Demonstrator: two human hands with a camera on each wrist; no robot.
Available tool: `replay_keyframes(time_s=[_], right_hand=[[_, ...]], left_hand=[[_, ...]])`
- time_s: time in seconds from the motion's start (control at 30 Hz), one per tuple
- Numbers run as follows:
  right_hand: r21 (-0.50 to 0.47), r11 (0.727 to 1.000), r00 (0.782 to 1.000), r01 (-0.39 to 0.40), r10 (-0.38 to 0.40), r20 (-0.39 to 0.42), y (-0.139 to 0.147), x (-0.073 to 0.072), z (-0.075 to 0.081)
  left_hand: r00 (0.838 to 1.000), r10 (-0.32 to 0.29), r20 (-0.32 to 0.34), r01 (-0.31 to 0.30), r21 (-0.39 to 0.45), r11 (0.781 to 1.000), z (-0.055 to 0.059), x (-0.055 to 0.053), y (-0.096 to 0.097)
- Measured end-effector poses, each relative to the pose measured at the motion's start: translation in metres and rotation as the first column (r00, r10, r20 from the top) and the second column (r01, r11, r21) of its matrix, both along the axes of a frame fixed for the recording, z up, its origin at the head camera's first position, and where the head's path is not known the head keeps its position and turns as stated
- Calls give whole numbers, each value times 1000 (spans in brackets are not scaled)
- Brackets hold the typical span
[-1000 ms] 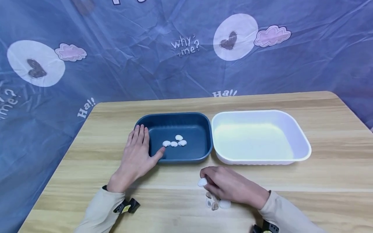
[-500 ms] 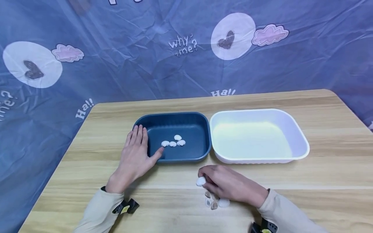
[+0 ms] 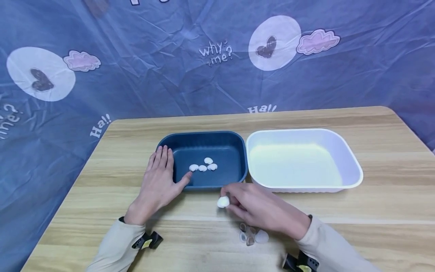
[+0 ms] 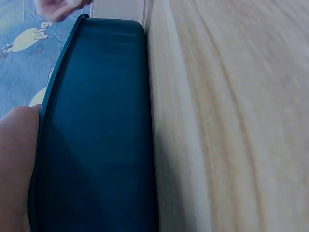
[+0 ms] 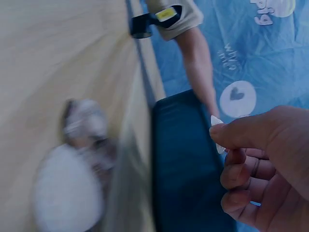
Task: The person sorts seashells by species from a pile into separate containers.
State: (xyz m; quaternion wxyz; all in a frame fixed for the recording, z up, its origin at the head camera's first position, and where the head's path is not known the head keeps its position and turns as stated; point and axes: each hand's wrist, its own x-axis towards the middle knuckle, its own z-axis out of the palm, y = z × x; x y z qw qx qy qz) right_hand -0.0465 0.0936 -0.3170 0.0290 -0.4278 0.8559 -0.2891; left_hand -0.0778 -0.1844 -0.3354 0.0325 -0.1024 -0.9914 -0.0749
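Observation:
My right hand (image 3: 256,206) pinches a white seashell (image 3: 223,202) between thumb and fingers, just in front of the dark blue tray (image 3: 204,187). In the right wrist view the same seashell (image 5: 218,135) shows edge-on at the thumb tip. My left hand (image 3: 161,177) lies with straight fingers over the tray's left rim, its thumb across the front corner. Several small white seashells (image 3: 202,168) lie together on the tray's floor. On the table below my right hand sits a small cluster of brown and white shells (image 3: 250,240), with a larger white shell (image 3: 261,236) at its right.
A white tray (image 3: 306,187) stands right beside the blue one. Both are on a light wooden table (image 3: 102,196), its far edge against a blue printed cloth (image 3: 153,75). Each wrist wears a small black camera on a strap (image 3: 148,241).
My right hand has lifted away from the shell cluster, moving left and forward toward the blue tray with the white seashell. The left hand has stayed in place.

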Motion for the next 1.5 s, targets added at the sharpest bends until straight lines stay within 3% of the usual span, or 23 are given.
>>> replay_keyframes(time_s=[0.23,0.53,0.97,1.2,1.5], right_hand=[[-85,996,999,6,-9,-35,-19,-14,8],[-93,978,982,184,-186,-14,-54,-41,8],[107,962,967,253,-254,-2,-89,-83,-1],[154,940,952,305,-307,-9,-92,-92,-7],[222,929,952,296,-306,12,-96,-99,-11]], left_hand=[[1000,-3,-3,3,10,1000,-1,1,-1],[1000,-22,-16,21,-14,1000,0,-2,-1],[1000,-13,-6,13,7,1000,0,-2,1],[1000,-12,-11,12,-2,1000,-1,-1,-3],[1000,-17,-10,17,-5,1000,1,-1,-3]])
